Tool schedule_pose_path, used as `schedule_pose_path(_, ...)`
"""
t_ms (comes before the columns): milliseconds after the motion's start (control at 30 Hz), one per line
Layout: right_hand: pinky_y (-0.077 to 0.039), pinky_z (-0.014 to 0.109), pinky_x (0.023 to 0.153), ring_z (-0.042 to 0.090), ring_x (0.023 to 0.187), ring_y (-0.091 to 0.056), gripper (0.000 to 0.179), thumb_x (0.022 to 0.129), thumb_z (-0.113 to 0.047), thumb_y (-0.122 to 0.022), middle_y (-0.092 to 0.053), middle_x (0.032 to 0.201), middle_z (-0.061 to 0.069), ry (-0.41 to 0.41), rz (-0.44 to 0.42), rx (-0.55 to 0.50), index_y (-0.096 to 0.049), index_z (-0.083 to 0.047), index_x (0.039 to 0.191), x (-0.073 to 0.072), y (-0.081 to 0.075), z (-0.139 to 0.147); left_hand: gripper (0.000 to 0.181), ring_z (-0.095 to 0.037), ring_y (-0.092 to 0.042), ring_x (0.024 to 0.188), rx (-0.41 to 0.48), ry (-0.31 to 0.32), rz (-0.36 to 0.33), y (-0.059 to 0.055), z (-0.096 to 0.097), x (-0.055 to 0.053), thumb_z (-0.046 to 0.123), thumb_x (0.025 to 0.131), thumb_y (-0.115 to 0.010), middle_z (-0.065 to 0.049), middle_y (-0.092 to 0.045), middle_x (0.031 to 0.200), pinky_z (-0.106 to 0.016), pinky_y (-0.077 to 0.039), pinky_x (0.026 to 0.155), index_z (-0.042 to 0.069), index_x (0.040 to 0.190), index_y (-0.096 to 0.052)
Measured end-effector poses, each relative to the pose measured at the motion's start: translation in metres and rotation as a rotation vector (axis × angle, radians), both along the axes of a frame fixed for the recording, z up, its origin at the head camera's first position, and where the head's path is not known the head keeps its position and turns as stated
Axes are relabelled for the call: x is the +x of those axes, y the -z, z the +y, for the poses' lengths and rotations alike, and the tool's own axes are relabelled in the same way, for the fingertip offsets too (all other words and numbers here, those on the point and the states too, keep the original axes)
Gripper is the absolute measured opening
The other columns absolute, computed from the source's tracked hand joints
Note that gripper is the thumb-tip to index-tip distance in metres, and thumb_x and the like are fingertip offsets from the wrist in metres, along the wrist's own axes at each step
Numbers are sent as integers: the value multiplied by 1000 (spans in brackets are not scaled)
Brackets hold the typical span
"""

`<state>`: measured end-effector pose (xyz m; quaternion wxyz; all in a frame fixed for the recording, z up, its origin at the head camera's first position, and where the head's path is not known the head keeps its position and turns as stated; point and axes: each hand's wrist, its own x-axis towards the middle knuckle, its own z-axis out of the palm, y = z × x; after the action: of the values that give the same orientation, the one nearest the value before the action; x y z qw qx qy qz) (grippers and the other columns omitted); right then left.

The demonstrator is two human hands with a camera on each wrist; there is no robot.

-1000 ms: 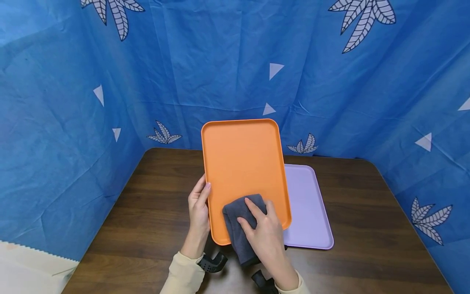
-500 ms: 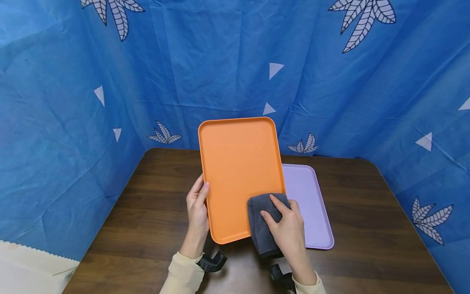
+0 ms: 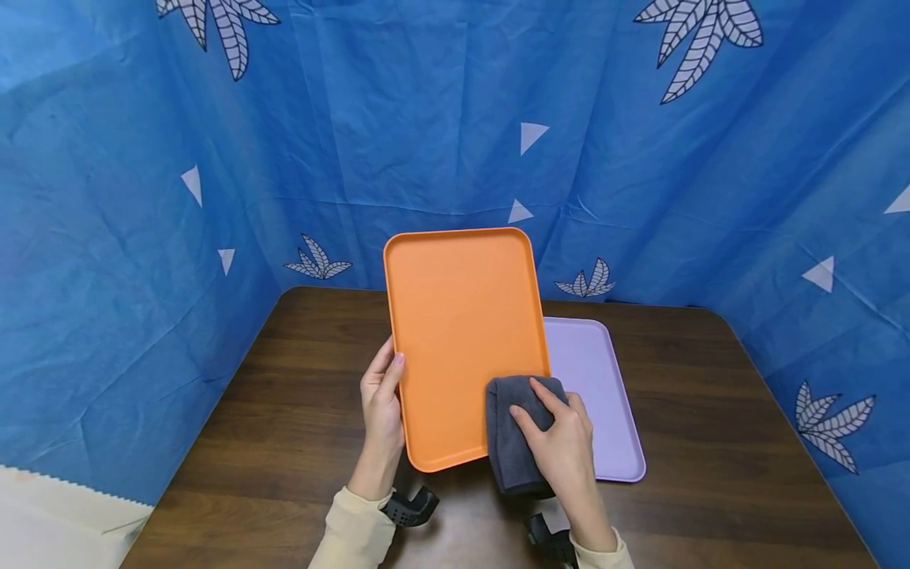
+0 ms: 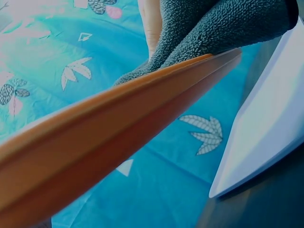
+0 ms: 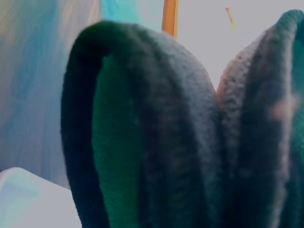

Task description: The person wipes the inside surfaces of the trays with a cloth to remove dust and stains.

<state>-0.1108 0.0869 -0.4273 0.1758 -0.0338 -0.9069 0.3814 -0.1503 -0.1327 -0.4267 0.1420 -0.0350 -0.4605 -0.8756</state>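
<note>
An orange rectangular tray (image 3: pixel 462 340) is held up at a tilt over the table, its inner face toward the head camera. My left hand (image 3: pixel 382 399) grips its left edge, thumb on the rim and the other fingers behind. A folded dark grey cloth (image 3: pixel 513 454) lies over the tray's lower right corner and hides it. My right hand (image 3: pixel 565 442) holds the cloth with thumb and forefinger against the tray. In the left wrist view the cloth (image 4: pixel 228 28) overhangs the tray's rim (image 4: pixel 118 118); in the right wrist view its folds (image 5: pixel 180 118) fill most of the picture.
A purple tray (image 3: pixel 604 403) lies flat on the dark wooden table (image 3: pixel 711 442), partly hidden behind the orange tray and right hand. Blue patterned fabric (image 3: pixel 426 118) hangs around the back and sides. Each wrist wears a black camera mount (image 3: pixel 412 506).
My right hand has slid the cloth rightward across the orange tray, from its lower middle to the lower right corner. The orange tray has shifted slightly left in my left hand.
</note>
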Motion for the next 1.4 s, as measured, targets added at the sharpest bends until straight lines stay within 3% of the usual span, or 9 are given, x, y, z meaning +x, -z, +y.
schedule_pose_path(567,-52,46,79,32,100,-58,50,78,-24,-82,-60,106,18,-56,-35,-1,-68,-9,124,11,1,-24,42,-11,-70,100,-11,-24,13,2,0,-2,10,102,-48,1,-69,120,-28,-56,86,-1,143,-45)
schedule_pose_path(967,-47,28,63,16,79,-54,50,75,-28,-85,-57,94,11,-170,64,98,-71,-11,120,24,-3,-56,40,-12,-69,103,40,-8,61,4,-1,-2,5,102,-45,0,-68,121,-26,-55,87,-2,142,-47)
schedule_pose_path(1200,-48,28,57,15,70,-57,50,73,-30,-86,-57,95,12,-263,182,229,-72,-12,118,32,-8,-74,42,-12,-69,102,52,4,13,3,0,-1,9,103,-46,0,-69,119,-26,-55,86,-2,144,-44)
schedule_pose_path(1400,-47,28,54,16,67,-58,51,71,-29,-87,-56,96,12,-262,225,264,-72,-12,117,34,-9,-78,42,-12,-69,100,55,-2,9,1,0,-1,8,103,-45,0,-69,117,-26,-56,85,-3,144,-43)
